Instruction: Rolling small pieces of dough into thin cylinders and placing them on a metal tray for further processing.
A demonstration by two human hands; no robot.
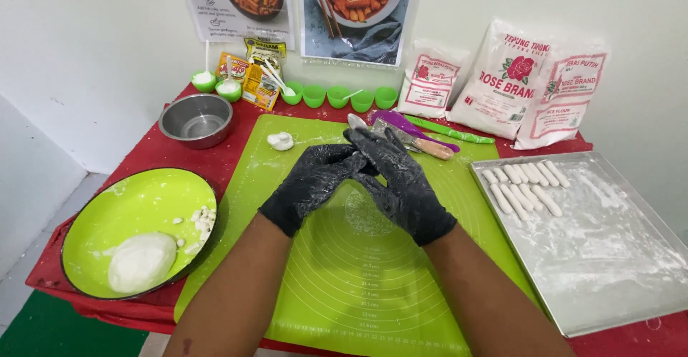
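Two gloved hands, left hand (312,185) and right hand (403,181), fingers pressed together; nine dough sticks (525,185).

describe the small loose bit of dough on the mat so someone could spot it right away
Start at the green silicone mat in the middle of the red table. Near its far left corner, just right of the steel bowl, sits a small white dough lump. It lies alone on the mat, unlike the big dough ball in the green bowl.
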